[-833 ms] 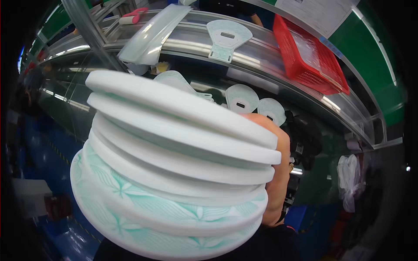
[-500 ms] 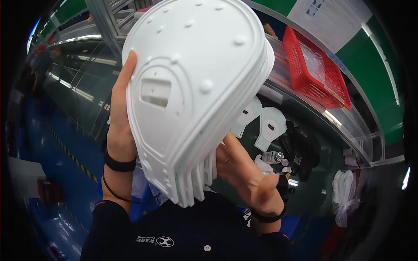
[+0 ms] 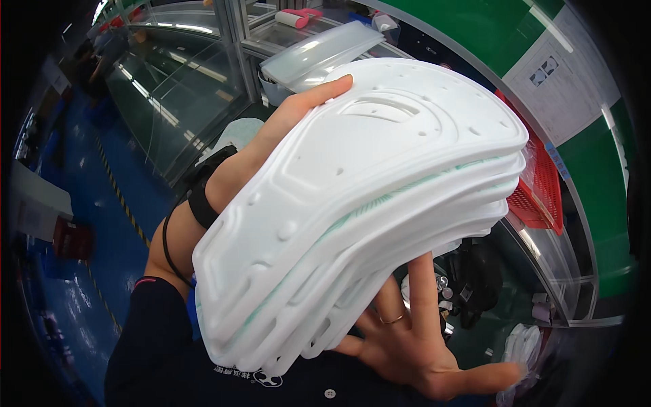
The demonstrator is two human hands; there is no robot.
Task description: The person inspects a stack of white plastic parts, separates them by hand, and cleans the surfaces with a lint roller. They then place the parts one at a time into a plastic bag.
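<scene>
A stack of several white moulded plastic panels (image 3: 400, 159) hangs tilted in front of me, broad rounded end at the upper right and narrow end at the lower left. The top panel has raised bumps and a slot; green streaks show between the layers. My left hand (image 3: 298, 112) grips the stack's left edge, thumb on the top face, its other fingers hidden behind. Under the stack, my right hand (image 3: 413, 346) has its fingers spread and thumb stretched out; the fingertips reach behind the lower panels, and whether they bear weight is hidden.
Clear plastic sheets (image 3: 319, 54) and a pink-and-white roller (image 3: 295, 18) lie beyond the stack. A red basket (image 3: 542, 193) is at the right. Below it are a dark bundle (image 3: 481, 278) and a bagged white bundle (image 3: 521, 349). Another person (image 3: 87, 64) is far left.
The stack has swung from upright to a slant, its broad end moving right and toward me. My left hand went right with it. My right hand moved lower and spread its fingers.
</scene>
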